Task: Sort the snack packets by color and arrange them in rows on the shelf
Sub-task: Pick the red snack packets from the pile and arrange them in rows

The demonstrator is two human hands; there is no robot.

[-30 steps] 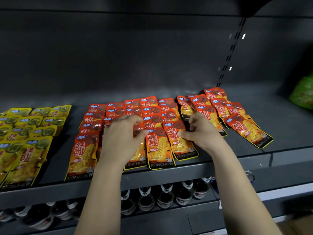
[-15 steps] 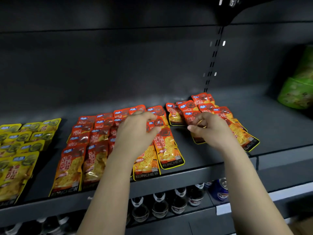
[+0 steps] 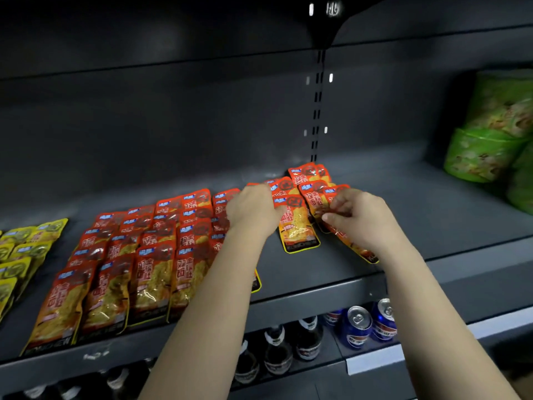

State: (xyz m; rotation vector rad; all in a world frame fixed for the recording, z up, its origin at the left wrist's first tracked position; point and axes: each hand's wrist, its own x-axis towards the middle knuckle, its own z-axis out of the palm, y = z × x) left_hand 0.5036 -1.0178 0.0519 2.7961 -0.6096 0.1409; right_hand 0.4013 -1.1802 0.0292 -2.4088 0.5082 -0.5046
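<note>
Dark shelving [image 3: 432, 226] was stocked with red rows [image 3: 150, 255], and a loose red packet [image 3: 350, 241], stretched from under the fingertips [image 3: 328, 217] toward the front edge, was pinched by the curled, nearer right hand [image 3: 363, 220]; whether anything was gripped by the left hand [image 3: 253, 209] could not be told.

Spread flat in overlapping front-to-back rows over the dark grey metal shelf [image 3: 432, 215]: glossy red-and-orange foil snack packets [image 3: 153, 272], labels up. Further right, skewed red packets [image 3: 297, 223] of the same kind, overlapped in a looser cluster. At far left, yellow foil snack packets [image 3: 17, 267], likewise flat in rows.
</note>
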